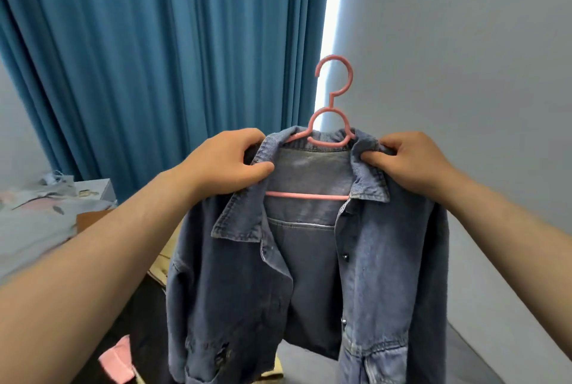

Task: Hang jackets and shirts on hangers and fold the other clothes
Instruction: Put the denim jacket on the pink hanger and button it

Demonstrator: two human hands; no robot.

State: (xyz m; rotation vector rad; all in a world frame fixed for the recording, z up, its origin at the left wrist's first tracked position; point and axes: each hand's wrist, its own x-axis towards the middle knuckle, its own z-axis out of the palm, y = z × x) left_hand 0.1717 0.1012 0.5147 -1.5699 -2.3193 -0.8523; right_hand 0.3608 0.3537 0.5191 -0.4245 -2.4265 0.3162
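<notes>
- Our left hand [230,162] and right hand [408,161] each pinch the collar of the denim jacket [309,275], held up between them on a pink hanger [331,123].
- Behind our hands hangs a blue curtain [154,59]; below the left one lie heaped clothes [123,362].
- We see no readable writing.

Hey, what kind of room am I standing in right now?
Probably a bedroom at home: long blue curtains cover a window, patterned bedding lies at the left beside a small white bedside cabinet, and loose clothes are piled below.
</notes>
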